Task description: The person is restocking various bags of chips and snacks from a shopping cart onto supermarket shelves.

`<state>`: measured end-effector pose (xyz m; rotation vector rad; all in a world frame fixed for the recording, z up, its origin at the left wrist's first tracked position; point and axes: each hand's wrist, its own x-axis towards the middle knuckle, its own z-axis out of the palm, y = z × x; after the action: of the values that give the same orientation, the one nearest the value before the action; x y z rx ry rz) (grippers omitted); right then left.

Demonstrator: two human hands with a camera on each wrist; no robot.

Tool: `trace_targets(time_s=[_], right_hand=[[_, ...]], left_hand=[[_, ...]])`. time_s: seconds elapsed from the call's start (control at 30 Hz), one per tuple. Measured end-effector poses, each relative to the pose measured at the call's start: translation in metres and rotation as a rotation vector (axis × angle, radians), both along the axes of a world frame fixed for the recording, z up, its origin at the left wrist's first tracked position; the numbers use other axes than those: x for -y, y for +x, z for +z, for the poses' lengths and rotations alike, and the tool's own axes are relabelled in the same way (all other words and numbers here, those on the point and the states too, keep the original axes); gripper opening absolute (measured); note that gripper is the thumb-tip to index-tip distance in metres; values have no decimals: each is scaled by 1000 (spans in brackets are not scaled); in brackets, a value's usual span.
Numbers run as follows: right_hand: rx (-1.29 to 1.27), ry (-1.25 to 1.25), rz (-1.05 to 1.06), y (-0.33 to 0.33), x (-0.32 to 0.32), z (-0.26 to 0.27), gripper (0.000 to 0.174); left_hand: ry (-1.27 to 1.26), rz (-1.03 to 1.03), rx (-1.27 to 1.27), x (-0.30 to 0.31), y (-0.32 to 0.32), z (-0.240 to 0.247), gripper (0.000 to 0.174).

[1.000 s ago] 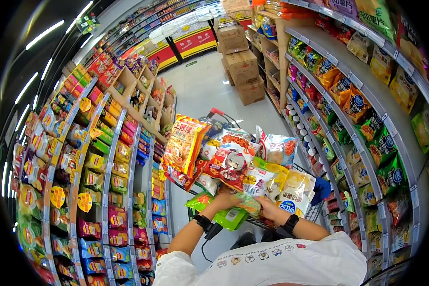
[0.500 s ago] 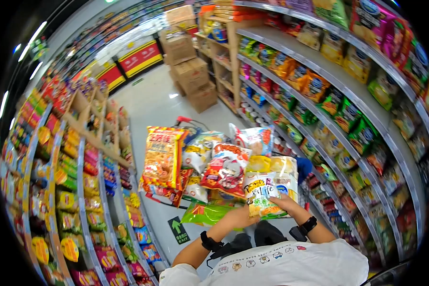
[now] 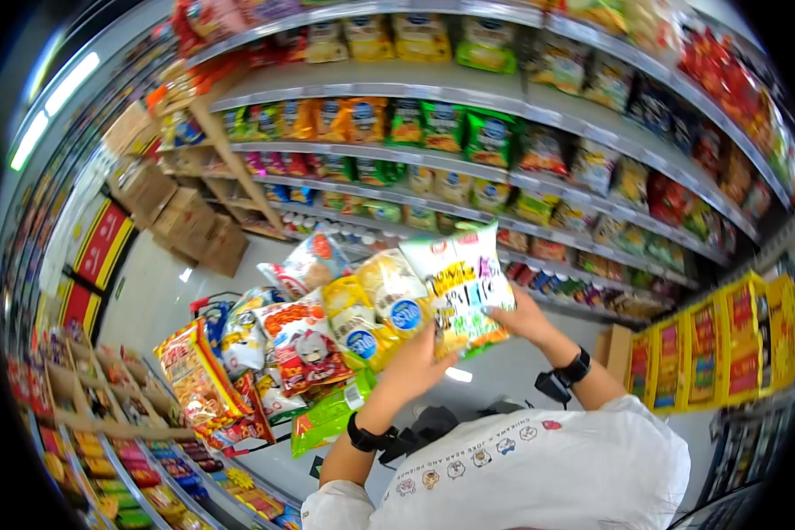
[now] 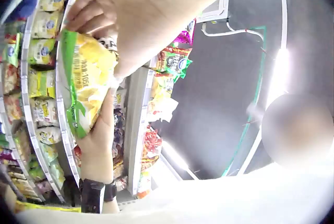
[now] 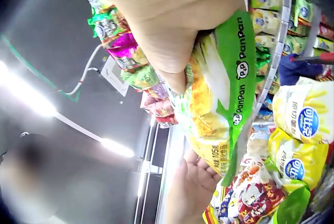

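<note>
A white and green PanPan snack bag [image 3: 464,287] is held up in front of the chest, beside the piled cart. My left hand [image 3: 415,367] grips its lower left corner. At the right edge, my right hand [image 3: 526,318] holds on with the thumb over the front. In the left wrist view the left hand's fingers [image 4: 88,15] curl at one end of the bag [image 4: 88,78]. The right wrist view shows the right hand [image 5: 182,20] over the bag's green edge, where the PanPan lettering shows. The left hand [image 5: 195,185] supports the opposite end.
Yellow potato snack bags [image 3: 358,327], a red bag [image 3: 300,344], an orange bag [image 3: 199,380] and a green bag [image 3: 331,420] heap over the cart. Shelves of chips [image 3: 442,128] curve across ahead. Cardboard boxes [image 3: 185,221] stack at left; a yellow display [image 3: 715,344] stands at right.
The head view has swung right, towards the shelves. Both hands have lifted the PanPan bag from low over the cart and tilted it upright, to the right of the pile.
</note>
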<state>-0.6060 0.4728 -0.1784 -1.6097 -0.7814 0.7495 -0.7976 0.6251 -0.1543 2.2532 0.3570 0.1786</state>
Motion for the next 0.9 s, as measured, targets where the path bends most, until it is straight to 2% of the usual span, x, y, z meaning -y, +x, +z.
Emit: trace_targets(time_s=[0.03,0.1,0.2,0.23,0.3,0.4,0.53,0.63,0.67,0.77,0.87,0.9], right_hand=[[66,16,-63,5,12,10,43],[-45,167,-85,12,39,33,50],[-58,270,-155,23,88,46,53],[-42,265,-175,25,104,52,53],[-6,250,-199,33,140,59,54],[46,231,-234,42,185,63,56],[171,211,-329,50,232,64,55],[171,160,-377,61,262,63,54],[240,76,-410,64,269,66,54],[252,118,-481,66,282,68,51],[406,72,-538,71,293,65,59],[324,151,-575,72,294,62,63]], left_hand=[[-51,13,90,5,9,5,60],[-168,51,184,19,30,25,59],[-294,29,362,43,69,18,66],[-324,-14,330,56,81,24,76],[-678,-136,317,87,104,28,87],[-811,-329,325,130,132,19,92],[-805,-387,308,170,164,18,93],[-909,-388,292,195,179,21,93],[-879,-364,276,199,185,17,91],[-822,-399,296,211,200,20,87],[-728,-397,325,221,211,34,84],[-686,-392,328,222,214,39,84]])
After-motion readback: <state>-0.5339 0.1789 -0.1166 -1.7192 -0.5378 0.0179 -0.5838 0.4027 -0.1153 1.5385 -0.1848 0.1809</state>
